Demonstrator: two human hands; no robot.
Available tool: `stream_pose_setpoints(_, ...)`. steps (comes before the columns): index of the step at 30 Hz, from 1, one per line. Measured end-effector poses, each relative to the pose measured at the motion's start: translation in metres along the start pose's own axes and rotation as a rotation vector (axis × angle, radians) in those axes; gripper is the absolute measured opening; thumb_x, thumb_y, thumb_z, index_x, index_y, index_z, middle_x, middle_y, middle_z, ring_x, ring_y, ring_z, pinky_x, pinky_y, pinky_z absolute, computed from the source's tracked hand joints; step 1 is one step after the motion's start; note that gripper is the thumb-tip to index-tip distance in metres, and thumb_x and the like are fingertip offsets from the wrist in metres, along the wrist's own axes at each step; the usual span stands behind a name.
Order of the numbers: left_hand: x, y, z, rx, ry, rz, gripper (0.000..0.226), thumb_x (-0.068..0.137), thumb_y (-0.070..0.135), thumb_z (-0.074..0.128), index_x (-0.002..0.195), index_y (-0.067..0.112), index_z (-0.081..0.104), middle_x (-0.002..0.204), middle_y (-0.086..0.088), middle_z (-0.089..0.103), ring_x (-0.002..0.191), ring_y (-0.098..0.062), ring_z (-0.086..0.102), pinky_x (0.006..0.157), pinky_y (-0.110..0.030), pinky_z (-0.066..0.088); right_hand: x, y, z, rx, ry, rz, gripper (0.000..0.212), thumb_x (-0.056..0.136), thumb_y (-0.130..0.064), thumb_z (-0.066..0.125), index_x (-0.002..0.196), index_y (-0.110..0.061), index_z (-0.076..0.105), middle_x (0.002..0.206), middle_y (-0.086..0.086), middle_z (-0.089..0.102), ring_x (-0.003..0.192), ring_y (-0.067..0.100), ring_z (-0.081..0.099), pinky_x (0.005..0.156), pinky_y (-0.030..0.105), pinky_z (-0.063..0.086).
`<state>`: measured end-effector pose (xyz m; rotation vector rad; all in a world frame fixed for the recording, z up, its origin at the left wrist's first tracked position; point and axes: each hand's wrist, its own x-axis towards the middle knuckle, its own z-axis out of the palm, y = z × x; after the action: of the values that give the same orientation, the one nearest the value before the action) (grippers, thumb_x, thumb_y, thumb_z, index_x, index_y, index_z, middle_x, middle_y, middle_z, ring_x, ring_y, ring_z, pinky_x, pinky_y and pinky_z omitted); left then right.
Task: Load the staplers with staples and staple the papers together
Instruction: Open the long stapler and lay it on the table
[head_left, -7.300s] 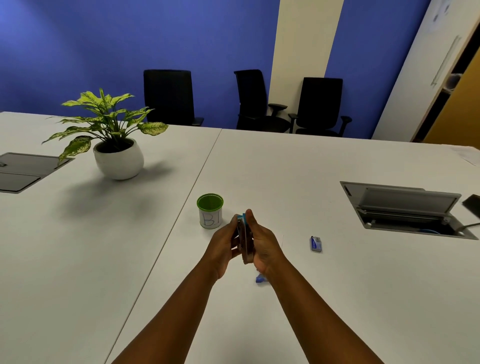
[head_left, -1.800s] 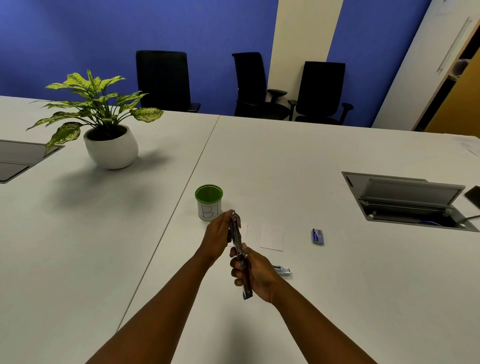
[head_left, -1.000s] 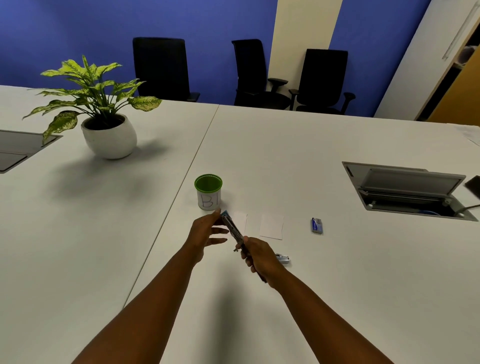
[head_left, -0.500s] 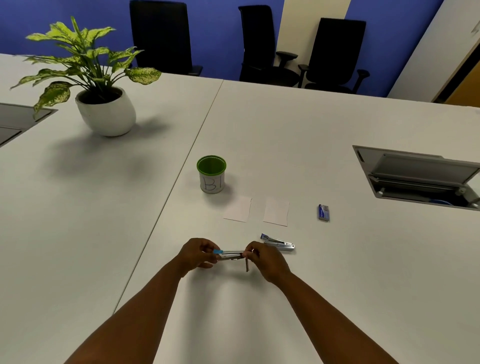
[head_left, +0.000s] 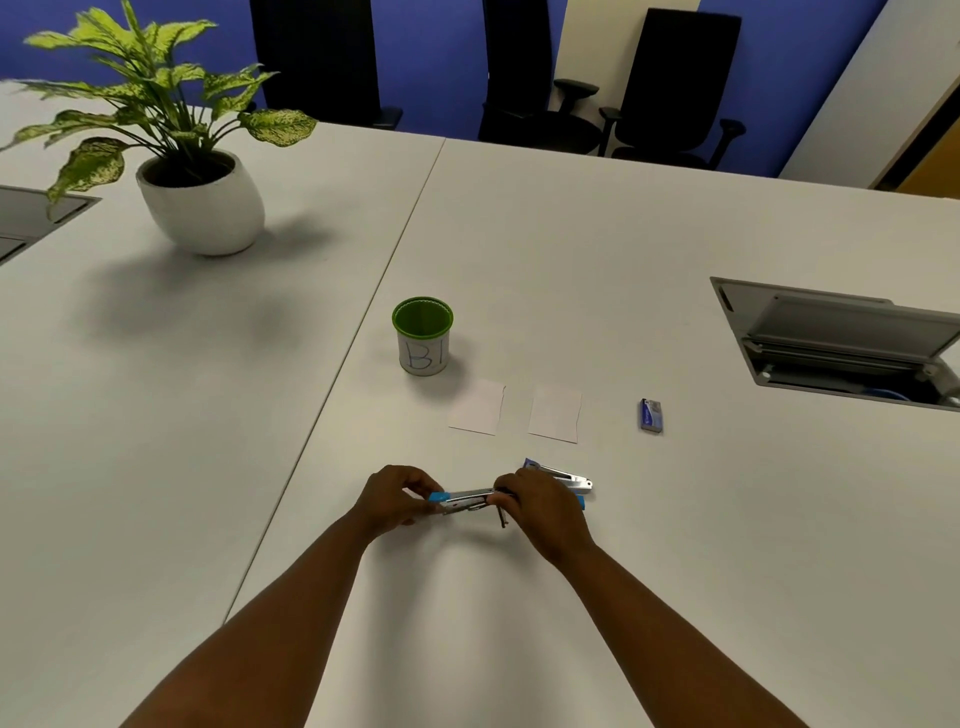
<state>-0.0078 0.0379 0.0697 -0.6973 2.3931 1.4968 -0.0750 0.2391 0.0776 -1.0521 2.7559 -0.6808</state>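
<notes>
A small metal stapler with a blue tip (head_left: 464, 500) lies level between my two hands, just above the white table. My left hand (head_left: 393, 498) pinches its blue end and my right hand (head_left: 540, 506) grips the other end. A thin pin hangs down from the stapler near my right fingers. A second stapler (head_left: 566, 478) lies on the table just behind my right hand. Two small white papers (head_left: 477, 407) (head_left: 554, 414) lie side by side farther back. To their right sits a small blue staple box (head_left: 651, 415).
A green-rimmed cup marked "B1" (head_left: 422, 335) stands behind the papers. A potted plant (head_left: 200, 200) sits at the far left. An open cable hatch (head_left: 847, 343) is sunk into the table at right. Black office chairs (head_left: 670, 83) line the far edge.
The stapler has gone from upright to lying level, lower and nearer me, with both hands on its ends. My view has tilted down toward the table.
</notes>
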Motion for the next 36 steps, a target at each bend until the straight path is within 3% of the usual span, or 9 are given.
stream_pose_setpoints(3,0.001,0.003,-0.005,-0.038,-0.002,0.007,0.018,0.07,0.009,0.077,0.075,0.025,0.069,0.083,0.002,0.067,0.069,-0.01,0.058,0.05,-0.014,0.048,0.003,0.002,-0.002,0.058,-0.001,0.041,0.032,0.093,-0.041,0.045,0.097,-0.018,0.067,0.091,0.004,0.067,0.087,0.016,0.057,0.059,0.016,0.03)
stream_pose_setpoints(6,0.001,0.003,-0.006,0.035,0.008,0.068,0.022,0.068,0.009,0.079,0.071,0.027,0.066,0.08,0.004,0.066,0.063,-0.008,0.057,0.05,-0.013,0.046,0.0,-0.002,-0.003,0.066,0.078,-0.028,0.059,0.085,-0.063,0.03,0.095,-0.018,0.067,0.089,0.002,0.066,0.085,0.015,0.057,0.062,0.008,0.027)
stream_pose_setpoints(9,0.001,0.001,-0.006,0.159,-0.03,0.069,0.026,0.064,0.015,0.083,0.068,0.031,0.063,0.079,0.011,0.064,0.063,-0.006,0.055,0.06,-0.021,0.048,-0.005,0.0,0.004,0.062,0.083,-0.074,0.076,0.079,-0.072,0.016,0.091,-0.018,0.067,0.085,0.001,0.067,0.082,0.016,0.059,0.069,0.018,0.036)
stream_pose_setpoints(13,-0.001,-0.004,-0.003,0.433,-0.102,0.05,0.032,0.065,0.022,0.08,0.065,0.039,0.053,0.082,0.016,0.057,0.068,-0.006,0.049,0.062,-0.019,0.04,-0.003,-0.002,0.005,-0.129,-0.089,-0.121,0.034,0.088,-0.045,0.051,0.101,-0.018,0.066,0.093,0.001,0.066,0.088,0.017,0.059,0.073,0.027,0.043)
stream_pose_setpoints(15,-0.002,-0.007,-0.001,0.502,-0.102,0.059,0.034,0.068,0.022,0.078,0.065,0.04,0.049,0.088,0.015,0.056,0.072,-0.008,0.048,0.058,-0.016,0.035,-0.002,-0.005,0.007,-0.266,-0.021,-0.214,0.021,0.073,-0.043,0.071,0.082,-0.024,0.07,0.071,-0.007,0.067,0.067,0.01,0.061,0.057,0.019,0.045)
stream_pose_setpoints(17,-0.003,-0.006,0.0,0.567,-0.086,0.07,0.027,0.069,0.023,0.076,0.07,0.038,0.053,0.093,0.013,0.056,0.077,-0.009,0.047,0.058,-0.015,0.033,-0.001,-0.009,0.012,-0.35,-0.019,-0.227,0.026,0.055,-0.046,0.083,0.067,-0.03,0.069,0.056,-0.011,0.062,0.051,0.005,0.057,0.045,0.014,0.04)
stream_pose_setpoints(20,-0.002,-0.005,0.002,0.601,-0.077,0.069,0.025,0.07,0.023,0.076,0.092,0.026,0.064,0.101,0.008,0.059,0.08,-0.01,0.046,0.057,-0.013,0.03,0.001,-0.01,0.014,-0.412,0.058,-0.33,0.028,0.053,-0.044,0.085,0.07,-0.03,0.069,0.058,-0.011,0.062,0.053,0.006,0.056,0.045,0.016,0.039)
stream_pose_setpoints(30,-0.002,-0.002,0.0,0.542,-0.066,0.089,0.033,0.066,0.027,0.079,0.061,0.039,0.05,0.076,0.018,0.054,0.062,-0.002,0.045,0.055,-0.014,0.031,0.013,-0.023,0.002,-0.406,0.16,-0.458,0.02,0.063,-0.033,0.082,0.075,-0.025,0.069,0.065,-0.007,0.064,0.057,0.01,0.059,0.046,0.022,0.044)
stream_pose_setpoints(36,-0.003,-0.001,0.0,0.541,-0.069,0.087,0.018,0.066,0.027,0.08,0.081,0.028,0.07,0.067,0.02,0.05,0.061,-0.004,0.046,0.054,-0.014,0.032,0.01,-0.023,0.001,-0.383,0.188,-0.507,0.024,0.063,-0.038,0.082,0.08,-0.027,0.07,0.071,-0.009,0.067,0.059,0.008,0.06,0.047,0.021,0.045)
